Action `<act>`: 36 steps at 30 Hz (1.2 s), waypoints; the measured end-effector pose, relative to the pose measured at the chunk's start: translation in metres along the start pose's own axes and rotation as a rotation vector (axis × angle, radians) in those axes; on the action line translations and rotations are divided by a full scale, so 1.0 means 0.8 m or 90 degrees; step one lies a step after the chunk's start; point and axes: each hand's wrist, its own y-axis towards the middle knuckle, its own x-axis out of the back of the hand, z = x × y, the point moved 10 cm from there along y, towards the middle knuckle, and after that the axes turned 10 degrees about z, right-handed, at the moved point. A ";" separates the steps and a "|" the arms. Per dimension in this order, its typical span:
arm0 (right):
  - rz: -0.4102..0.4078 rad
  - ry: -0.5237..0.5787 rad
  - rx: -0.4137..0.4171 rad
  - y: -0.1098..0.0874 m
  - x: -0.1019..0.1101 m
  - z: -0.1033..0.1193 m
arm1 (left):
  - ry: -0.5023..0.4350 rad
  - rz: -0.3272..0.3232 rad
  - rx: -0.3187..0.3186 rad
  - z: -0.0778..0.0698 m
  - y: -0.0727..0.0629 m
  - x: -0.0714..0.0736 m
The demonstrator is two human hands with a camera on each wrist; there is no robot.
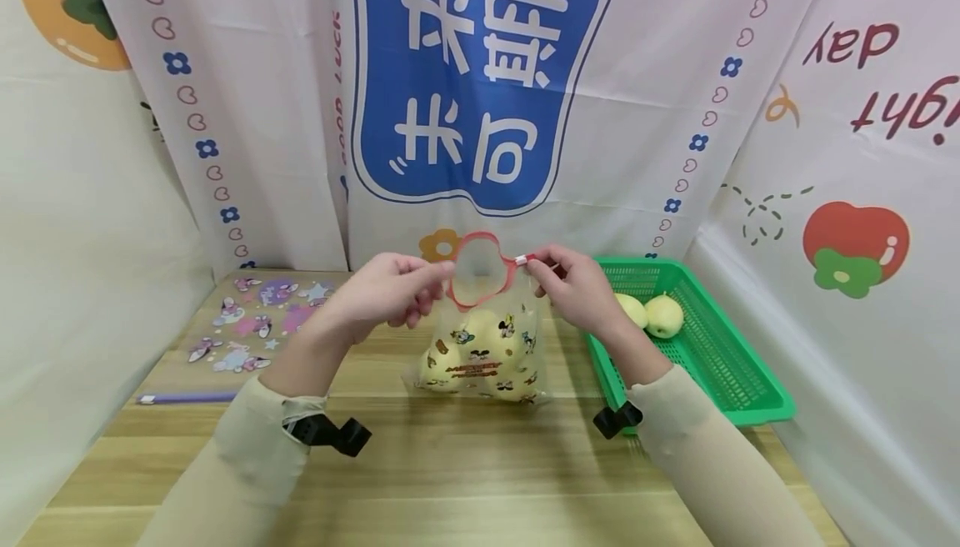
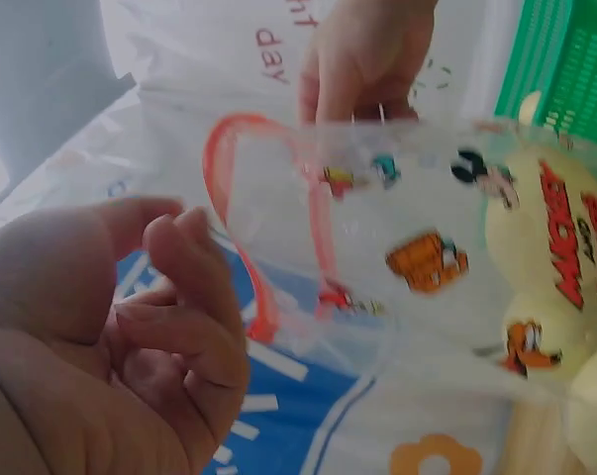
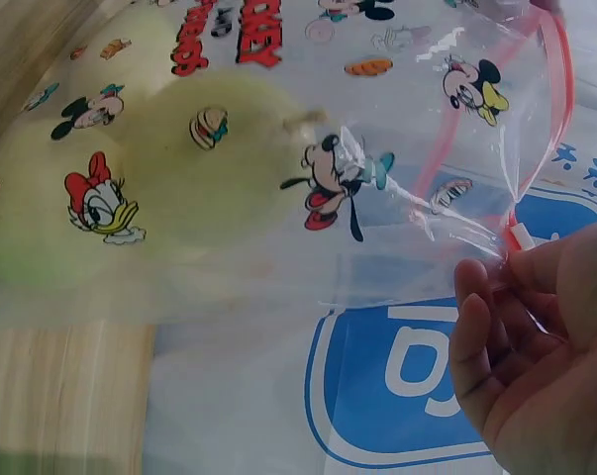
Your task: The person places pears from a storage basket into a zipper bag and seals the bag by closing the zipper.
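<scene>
A clear zip bag (image 1: 480,355) with cartoon prints stands on the table, holding several round pale yellow fruits (image 3: 214,158). Its red zip rim (image 2: 219,183) gapes in a wide loop. My right hand (image 1: 572,284) pinches the bag's right top corner, right by the white slider (image 3: 521,237). On the opposite side, my left hand (image 1: 393,287) is beside the rim with its fingers loosely bent. The left wrist view shows a small gap between those fingertips (image 2: 164,233) and the rim, and nothing in that hand.
At the right, a green plastic basket (image 1: 750,380) contains pale yellow fruits (image 1: 664,316). Another printed bag (image 1: 247,322) with a purple slider strip (image 1: 198,397) lies flat on the wooden table (image 1: 465,480) at the left. Printed white cloth (image 1: 645,72) hangs behind and at both sides.
</scene>
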 end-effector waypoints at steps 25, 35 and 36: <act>0.006 -0.008 -0.008 -0.014 0.007 -0.009 | 0.151 -0.143 -0.145 0.021 0.020 0.023; -0.019 0.035 -0.034 -0.030 0.034 -0.032 | 0.116 -0.196 -0.143 0.026 -0.010 0.058; -0.019 0.039 -0.038 -0.032 0.036 -0.036 | 0.112 -0.200 -0.144 0.029 -0.013 0.061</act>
